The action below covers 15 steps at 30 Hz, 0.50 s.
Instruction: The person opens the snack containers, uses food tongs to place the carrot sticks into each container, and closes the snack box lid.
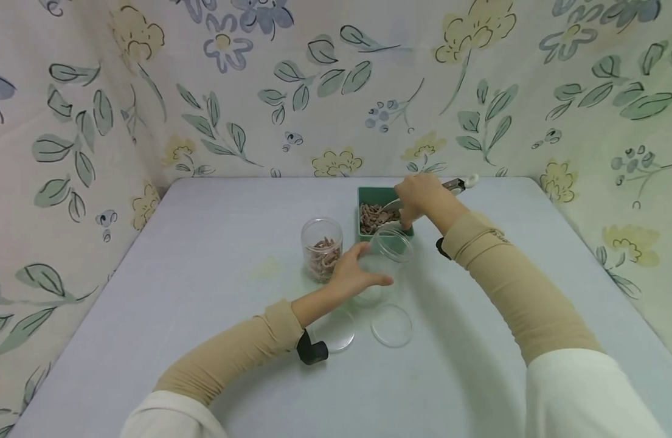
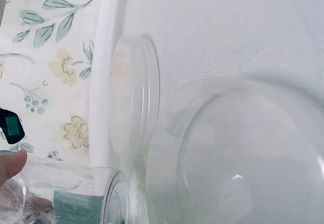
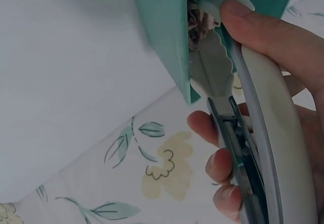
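My right hand (image 1: 421, 196) grips white-handled tongs (image 3: 271, 118) with a metal hinge. Their white scalloped tips reach into a green rectangular container (image 1: 375, 194) among brownish, wrinkled strips (image 1: 371, 218). In the right wrist view, the thumb lies along one handle and the fingers curl round the other. My left hand (image 1: 353, 275) holds a clear jar (image 1: 389, 258) between thumb and fingers, just in front of the green container. Its open rim faces up. Left of it stands a second clear jar (image 1: 315, 234), partly filled with the same strips.
Two clear round lids lie on the white table (image 1: 215, 261) nearer me: one lid (image 1: 391, 326) beside the other lid (image 1: 338, 331), which the left wrist partly covers. Flowered fabric (image 1: 336, 91) rises behind the table's back edge and along both sides.
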Motion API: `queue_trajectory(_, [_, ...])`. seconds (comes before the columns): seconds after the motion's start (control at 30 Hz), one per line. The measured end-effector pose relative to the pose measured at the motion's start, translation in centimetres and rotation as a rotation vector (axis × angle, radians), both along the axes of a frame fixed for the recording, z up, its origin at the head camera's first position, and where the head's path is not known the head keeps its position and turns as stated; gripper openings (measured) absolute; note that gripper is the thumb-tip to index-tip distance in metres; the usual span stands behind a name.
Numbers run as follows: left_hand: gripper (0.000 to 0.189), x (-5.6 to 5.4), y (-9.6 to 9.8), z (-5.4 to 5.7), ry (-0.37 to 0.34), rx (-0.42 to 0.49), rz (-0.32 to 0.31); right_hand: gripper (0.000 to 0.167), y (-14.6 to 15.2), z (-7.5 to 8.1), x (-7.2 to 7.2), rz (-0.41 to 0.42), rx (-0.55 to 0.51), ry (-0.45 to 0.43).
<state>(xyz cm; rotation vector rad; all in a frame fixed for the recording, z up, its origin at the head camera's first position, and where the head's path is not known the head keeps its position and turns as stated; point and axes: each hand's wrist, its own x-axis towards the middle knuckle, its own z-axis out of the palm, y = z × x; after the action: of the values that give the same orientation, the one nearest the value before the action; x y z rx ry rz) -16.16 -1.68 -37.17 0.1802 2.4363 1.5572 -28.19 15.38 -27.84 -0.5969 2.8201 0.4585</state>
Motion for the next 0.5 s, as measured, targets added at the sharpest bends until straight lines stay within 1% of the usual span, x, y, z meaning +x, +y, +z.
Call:
queue_trajectory(0.07, [0.086, 0.03, -0.01, -0.01, 0.002, -0.001, 0.001, 0.055, 0.04, -0.12, 0.04, 0.005, 0.005, 0.014])
queue_trajectory(0.27, [0.084, 0.09, -0.01, 0.07, 0.000, 0.007, -0.001, 0.042, -0.03, -0.41, 0.30, 0.020, 0.048, 0.043])
queue_trajectory(0.37, [0.084, 0.20, 0.00, 0.16, 0.000, 0.010, -0.004, 0.042, 0.05, -0.45, 0.35, 0.029, 0.037, 0.041])
queue_trajectory(0.5, [0.083, 0.25, -0.05, 0.03, 0.000, 0.015, -0.008, 0.041, 0.16, -0.58, 0.43, 0.041, 0.023, 0.039])
